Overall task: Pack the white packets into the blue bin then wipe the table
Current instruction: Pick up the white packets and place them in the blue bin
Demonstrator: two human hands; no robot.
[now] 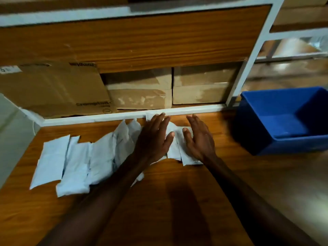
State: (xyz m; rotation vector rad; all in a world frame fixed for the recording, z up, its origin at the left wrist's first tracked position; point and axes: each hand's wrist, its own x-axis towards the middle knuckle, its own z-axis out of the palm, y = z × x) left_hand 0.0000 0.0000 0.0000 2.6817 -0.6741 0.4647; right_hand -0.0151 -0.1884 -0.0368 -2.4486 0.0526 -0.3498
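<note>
The packets (76,162) lie in a loose row on the wooden surface (177,201), overlapping like shingles from the far left toward the middle, with the right end of the row bunched under and between the two hands. They look like soft, thin plastic pouches with a pillowy filling: probably light, floppy and a little slick, so one taken by a corner would likely sag and slide off its neighbours. A safer hold, by my reading, is across the middle of a small stack, squeezed from both long sides, or scooped from underneath.

The left hand (152,139) lies over the packets near the middle of the row, its fingers (159,121) straight and spread, reaching toward the white rail at the back edge. It seems to touch or press them lightly; it does not grip anything.

The right hand (198,139) stands just beside it, palm turned inward, fingers straight and relaxed, holding nothing. A few packets lie between the two palms and under the right wrist, so the hands bracket that bunch from either side.

The bin (284,121) sits at the far right of the surface, well apart from the packets. What shows of its inside appears empty, so packing has seemingly not begun.
</note>
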